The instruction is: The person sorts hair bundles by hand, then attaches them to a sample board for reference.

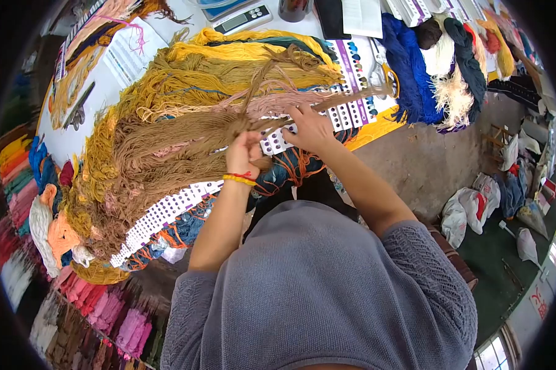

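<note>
A thick bundle of brown yarn [173, 139] lies across the table, with mustard yarn [173, 80] behind it and dusty pink strands [278, 98] among it. My left hand [244, 155], with a yellow and red band at the wrist, is closed around the brown yarn near the bundle's gathered end. My right hand [312, 129] has its fingers curled on a brown strand that runs out to the right, past the hole-punched white card [352, 80]. Part of the grip is hidden behind its fingers.
Scissors with yellow handles [389, 80] lie right of the card, beside blue yarn [410, 68]. A digital scale [241, 21] stands at the back. Another punched card [167, 213] edges the table's front. Dark clips [79, 108] lie at left; bags [472, 206] sit on the floor.
</note>
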